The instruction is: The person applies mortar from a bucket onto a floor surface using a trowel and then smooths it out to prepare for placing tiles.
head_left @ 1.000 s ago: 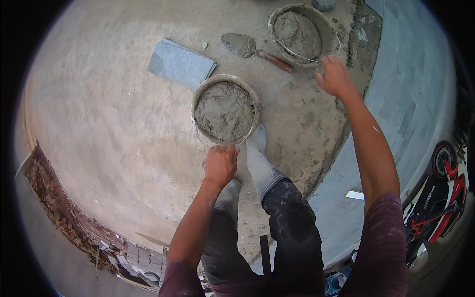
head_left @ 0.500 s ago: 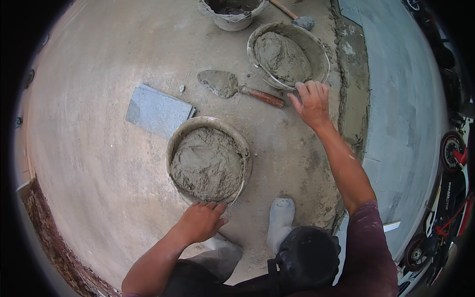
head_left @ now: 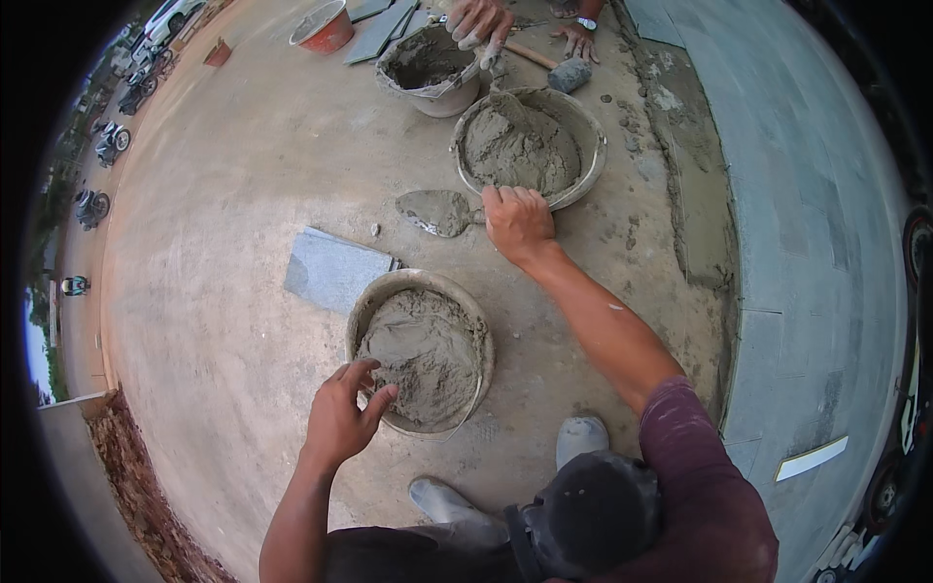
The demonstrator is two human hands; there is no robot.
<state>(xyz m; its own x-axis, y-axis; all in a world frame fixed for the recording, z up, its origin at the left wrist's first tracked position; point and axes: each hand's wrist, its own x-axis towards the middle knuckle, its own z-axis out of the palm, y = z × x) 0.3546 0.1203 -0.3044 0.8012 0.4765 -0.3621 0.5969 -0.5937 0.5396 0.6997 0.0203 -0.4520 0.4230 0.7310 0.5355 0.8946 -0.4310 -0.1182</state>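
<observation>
My right hand (head_left: 517, 222) is closed on the near rim or wire handle of the upper bucket (head_left: 593, 146), filled with grey mortar (head_left: 525, 141); the exact grip is hidden. Just left of it lies a mortar-smeared trowel (head_left: 432, 214), its handle behind my hand. My left hand (head_left: 355, 398) is open, fingers spread at the left rim of the lower mortar-filled bucket (head_left: 481, 345). Beside that bucket lies a small stack of grey tiles (head_left: 330, 264).
A co-worker's hand (head_left: 481, 21) is over a third bucket (head_left: 428, 92); another (head_left: 578, 39) rests near a rubber mallet (head_left: 569, 75). Behind are an orange bucket (head_left: 323, 34) and tiles (head_left: 384, 39). Grey paving (head_left: 797, 272) borders the right; motorcycles (head_left: 92, 209) stand far left.
My right hand moved up-left and curled at the upper bucket. My left hand shifted left and opened at the lower bucket. The view now takes in the co-worker's hands and the street.
</observation>
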